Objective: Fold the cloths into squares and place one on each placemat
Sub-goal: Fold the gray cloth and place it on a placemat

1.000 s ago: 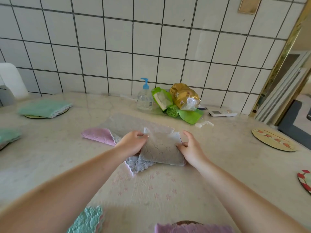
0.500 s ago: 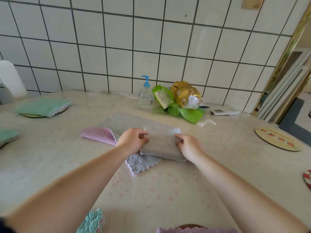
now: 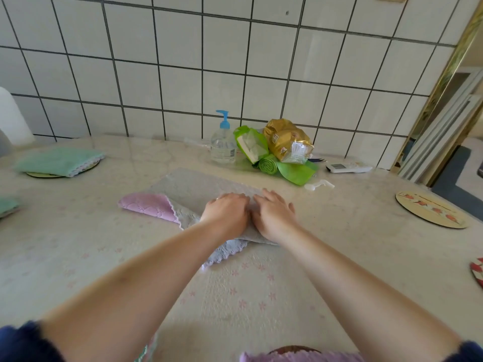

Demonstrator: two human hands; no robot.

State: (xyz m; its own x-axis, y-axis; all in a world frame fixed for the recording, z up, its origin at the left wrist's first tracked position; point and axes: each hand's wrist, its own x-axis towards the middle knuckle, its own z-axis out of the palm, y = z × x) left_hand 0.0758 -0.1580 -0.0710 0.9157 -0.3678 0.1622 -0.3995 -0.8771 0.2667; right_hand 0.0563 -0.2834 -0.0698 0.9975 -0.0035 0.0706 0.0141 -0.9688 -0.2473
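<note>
Tiled wall behind counter (image 3: 339, 257) | your left hand (image 3: 226, 214) and right hand (image 3: 273, 214) press flat, fingers straight, on folded grey cloth (image 3: 198, 186) at centre | bare placemat (image 3: 431, 213) at 3 o'clock

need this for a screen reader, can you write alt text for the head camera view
Both hands, left hand and right hand, press flat on a folded grey cloth atop a pale table, with a pink cloth beside it. A green cloth covers one placemat at far left; a round placemat at right is bare.
</note>
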